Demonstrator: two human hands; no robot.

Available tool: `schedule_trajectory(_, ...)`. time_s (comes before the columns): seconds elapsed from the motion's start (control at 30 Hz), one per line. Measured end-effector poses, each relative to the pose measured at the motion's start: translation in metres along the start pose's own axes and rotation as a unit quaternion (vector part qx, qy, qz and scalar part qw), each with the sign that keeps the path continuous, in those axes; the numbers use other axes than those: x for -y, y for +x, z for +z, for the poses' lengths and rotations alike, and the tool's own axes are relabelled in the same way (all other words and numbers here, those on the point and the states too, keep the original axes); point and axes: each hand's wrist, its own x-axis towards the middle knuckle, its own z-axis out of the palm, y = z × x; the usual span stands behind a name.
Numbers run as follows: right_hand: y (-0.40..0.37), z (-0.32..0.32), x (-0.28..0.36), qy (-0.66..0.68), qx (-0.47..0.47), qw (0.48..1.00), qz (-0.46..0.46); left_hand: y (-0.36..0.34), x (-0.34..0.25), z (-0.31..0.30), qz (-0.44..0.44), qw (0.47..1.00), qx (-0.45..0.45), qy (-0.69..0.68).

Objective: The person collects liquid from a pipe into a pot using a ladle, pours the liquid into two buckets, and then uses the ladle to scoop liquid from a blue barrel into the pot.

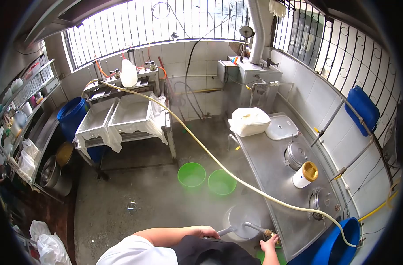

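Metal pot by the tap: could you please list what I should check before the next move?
1. Grip: the left hand holds the metal pot by its handle - ok.
2. Position: the pot sits beneath the tap spout - ok.
3. Valve: the right hand touches the brass valve - ok.
4. Pot's fill level - cannot tell from this view.
5. The yellow hose reaches into the blue tub - ok.

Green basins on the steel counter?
No, both green basins sit on the floor, left of the steel counter.
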Motion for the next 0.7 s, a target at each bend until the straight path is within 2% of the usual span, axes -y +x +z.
schedule_trajectory(0.13,-0.009,-0.006,0.008,0.011,0.020,1.000,0.007,-0.023,-0.007,0.011,0.024,1.000,-0.008,0.008)
schedule_trajectory(0.2,-0.007,-0.008,0.009,0.014,0.026,1.000,0.007,0.000,0.001,0.000,0.018,1.000,0.000,0.005)
schedule_trajectory(0.57,-0.011,-0.010,0.012,-0.013,0.041,0.999,0.011,0.006,0.003,0.003,0.003,0.999,0.008,-0.039)
schedule_trajectory(0.7,0.009,0.007,-0.008,-0.031,0.012,0.999,-0.020,0.022,0.009,-0.006,0.016,0.999,-0.004,0.027)
